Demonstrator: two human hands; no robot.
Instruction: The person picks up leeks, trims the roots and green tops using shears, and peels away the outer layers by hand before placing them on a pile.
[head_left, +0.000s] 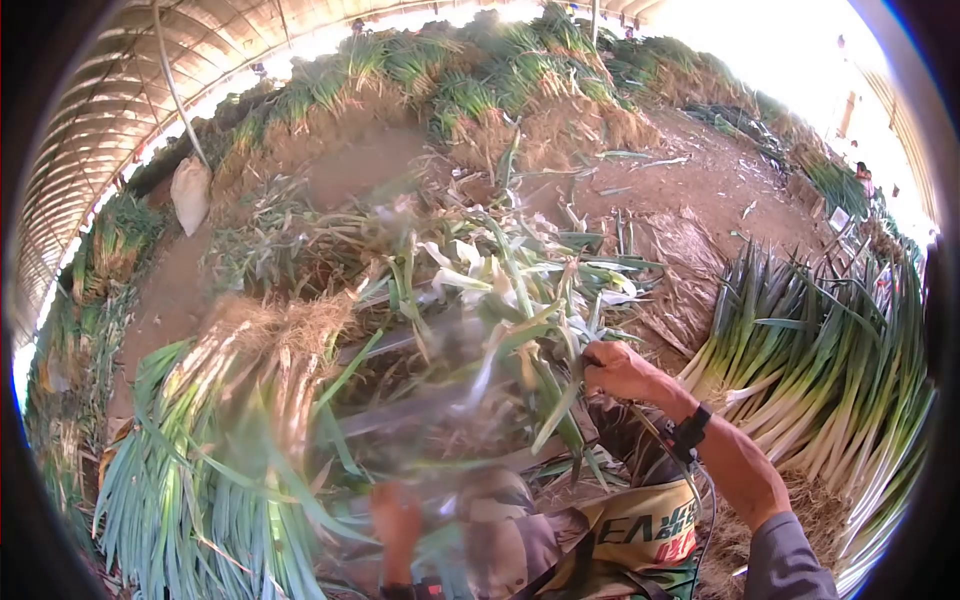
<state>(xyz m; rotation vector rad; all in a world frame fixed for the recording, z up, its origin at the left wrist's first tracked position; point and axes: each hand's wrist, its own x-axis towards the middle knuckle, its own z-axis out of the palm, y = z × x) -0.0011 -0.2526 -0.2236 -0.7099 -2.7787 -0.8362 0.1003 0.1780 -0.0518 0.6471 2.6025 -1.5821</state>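
Observation:
My right hand (625, 372) is closed, its fingers curled at the right edge of a heap of stripped green onion leaves (480, 285). Some leaves hang at the fingertips, but what lies inside the grip is hidden. Low in the view, my left hand (397, 525) is smeared by motion, so its fingers cannot be made out. It is beside a pile of unpeeled green onions (215, 460) with brown roots pointing away from me. White-stemmed green onions (820, 350) lie in a big bundle to the right of my right arm.
Blurred bars (420, 405) cross between the heap and my lap. A printed yellow cloth (640, 525) covers my legs. A crumpled brown sheet (675, 270) lies on the soil. More onion bundles (500, 75) are stacked at the back, and a pale sack (190, 195) stands by a pole.

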